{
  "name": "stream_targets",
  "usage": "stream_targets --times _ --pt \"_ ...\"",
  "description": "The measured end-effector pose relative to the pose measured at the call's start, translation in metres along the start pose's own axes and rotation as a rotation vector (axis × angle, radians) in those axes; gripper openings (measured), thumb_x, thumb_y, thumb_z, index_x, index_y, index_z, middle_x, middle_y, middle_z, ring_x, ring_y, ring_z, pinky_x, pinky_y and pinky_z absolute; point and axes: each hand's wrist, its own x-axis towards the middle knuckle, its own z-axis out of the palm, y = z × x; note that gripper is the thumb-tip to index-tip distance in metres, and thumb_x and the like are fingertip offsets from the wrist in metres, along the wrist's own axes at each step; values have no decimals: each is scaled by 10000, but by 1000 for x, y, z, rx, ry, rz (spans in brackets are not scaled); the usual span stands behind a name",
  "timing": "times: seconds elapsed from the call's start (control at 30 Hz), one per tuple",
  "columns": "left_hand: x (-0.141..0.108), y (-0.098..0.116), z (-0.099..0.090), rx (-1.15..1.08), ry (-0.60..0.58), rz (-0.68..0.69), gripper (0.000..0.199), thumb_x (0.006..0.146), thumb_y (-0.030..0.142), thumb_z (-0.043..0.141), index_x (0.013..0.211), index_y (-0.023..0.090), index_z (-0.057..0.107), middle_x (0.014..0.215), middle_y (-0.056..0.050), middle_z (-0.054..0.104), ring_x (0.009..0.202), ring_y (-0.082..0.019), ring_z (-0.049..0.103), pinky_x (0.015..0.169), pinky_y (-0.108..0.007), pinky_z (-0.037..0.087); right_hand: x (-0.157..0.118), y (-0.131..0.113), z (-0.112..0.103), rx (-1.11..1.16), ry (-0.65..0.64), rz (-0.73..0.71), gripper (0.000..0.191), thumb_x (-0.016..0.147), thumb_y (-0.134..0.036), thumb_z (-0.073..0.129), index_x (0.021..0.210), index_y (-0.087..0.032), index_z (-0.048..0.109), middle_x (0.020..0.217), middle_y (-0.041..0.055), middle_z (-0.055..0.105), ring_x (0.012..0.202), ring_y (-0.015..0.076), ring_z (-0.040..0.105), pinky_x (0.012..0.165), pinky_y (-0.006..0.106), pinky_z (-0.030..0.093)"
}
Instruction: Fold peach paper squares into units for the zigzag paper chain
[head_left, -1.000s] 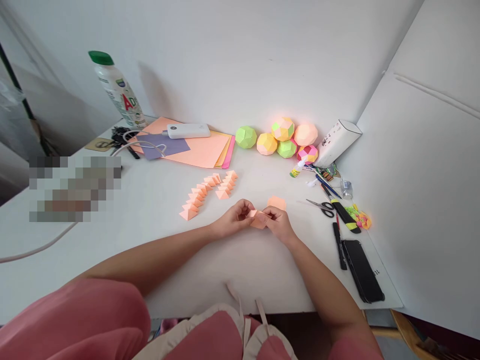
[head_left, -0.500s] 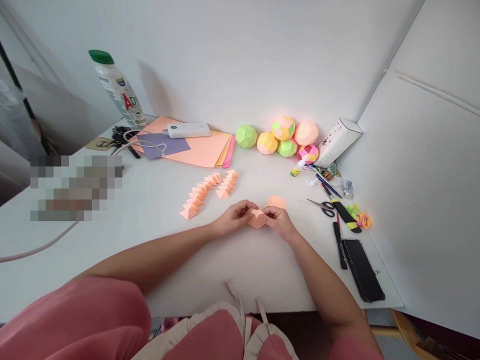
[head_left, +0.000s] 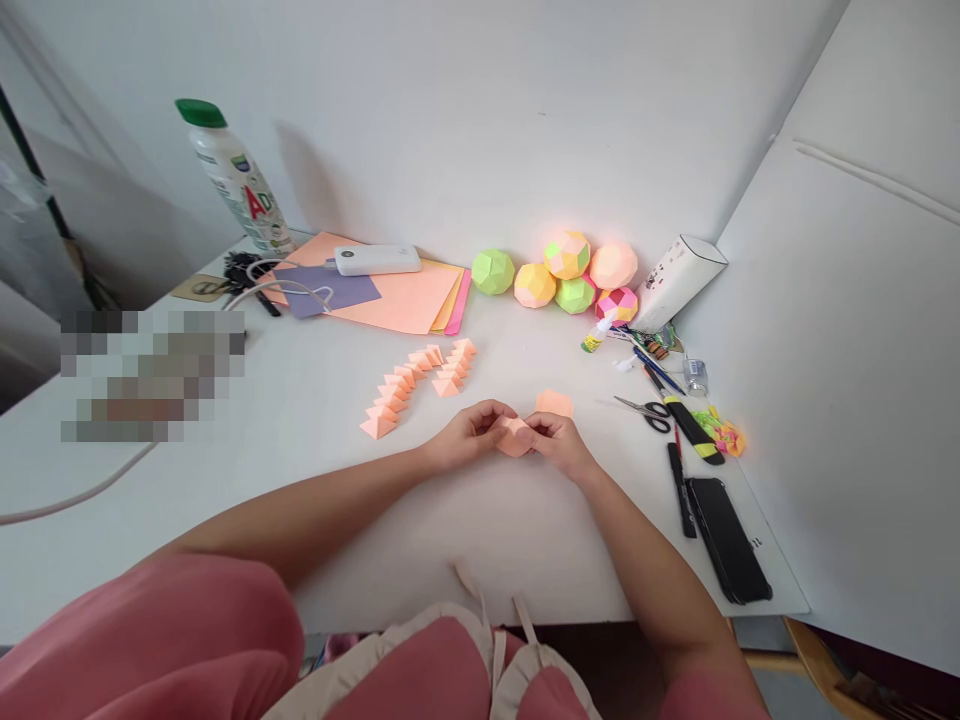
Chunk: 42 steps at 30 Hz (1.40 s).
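Observation:
A small piece of peach paper (head_left: 514,440) is pinched between my two hands at the middle of the white table. My left hand (head_left: 471,436) grips its left edge with thumb and fingers. On the other edge, the fingers of my right hand (head_left: 556,441) are closed. Just beyond my right hand lies more peach paper (head_left: 555,402), flat on the table. Left of my hands, folded peach paper pieces (head_left: 397,385) overlap in a curved row, with a shorter row (head_left: 454,370) beside it.
Faceted paper balls (head_left: 576,270) stand by the wall. Coloured sheets (head_left: 397,300) lie under a white power bank (head_left: 379,260), near a tilted bottle (head_left: 236,185). Rightward are scissors (head_left: 646,411), a glue bottle (head_left: 596,335), a cutter (head_left: 694,428) and a black phone (head_left: 727,540).
Both hands keep their hold on the peach paper in nearly the same place. Nothing else has visibly moved, apart from a very slight shift of the view.

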Motion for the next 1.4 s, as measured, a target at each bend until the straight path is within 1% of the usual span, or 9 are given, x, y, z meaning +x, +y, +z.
stream_targets --times 0.2,0.37,0.6,0.77,0.93,1.03,1.1,1.27,1.4 --pt "0 -3 -1 -1 -10 6 364 795 467 533 1015 177 518 977 -76 605 863 -191 595 749 -336 480 0 0 0 -1 0 -4 231 695 -383 661 704 -155 622 661 -7 571 623 120 536 599 261 449" --pt "0 -2 0 -14 -11 -5 347 795 445 542 1011 174 520 973 -74 606 857 -186 597 743 -323 481 0 2 0 -4 -2 -15 246 695 -398 657 711 -155 623 672 -2 567 625 121 531 599 263 451" --pt "0 -2 -1 8 -9 -8 378 789 466 534 1034 179 520 986 -75 606 869 -196 594 741 -330 486 0 2 0 -13 -7 -20 248 698 -404 652 703 -158 620 661 -4 555 621 120 523 591 262 444" --pt "-1 -2 -2 23 -17 2 373 794 450 535 1055 184 528 995 -70 588 870 -185 576 735 -309 472 0 1 0 -24 -9 -35 236 701 -399 651 690 -165 625 660 -6 563 617 119 522 591 261 438" --pt "0 -5 -3 119 -2 40 394 787 448 543 1100 209 548 941 -41 559 788 -153 534 684 -281 450 0 0 0 -40 20 -56 237 702 -407 647 693 -170 639 662 0 566 605 116 513 568 257 436" --pt "0 -8 -3 163 16 23 426 781 463 542 1132 222 549 839 -16 539 729 -141 514 662 -281 442 0 0 0 -40 34 -69 247 698 -418 647 701 -170 647 674 5 568 610 117 510 564 253 446" --pt "1 -9 -3 168 20 11 438 780 473 535 1135 217 550 814 -11 526 726 -142 513 661 -283 444 0 -1 1 -42 45 -78 249 696 -420 651 706 -172 652 676 8 566 611 118 507 559 250 454" --pt "0 -5 -1 152 10 17 424 787 489 518 1086 197 586 887 -39 554 789 -165 539 675 -282 455 -1 -2 3 -27 74 -116 233 709 -410 644 726 -179 669 690 18 579 629 132 516 561 260 465" --pt "0 1 1 157 -10 5 424 792 505 500 1051 192 620 918 -59 596 826 -188 559 690 -286 462 -1 -3 5 -33 120 -107 240 685 -414 666 687 -175 639 649 15 573 601 131 511 554 264 462"
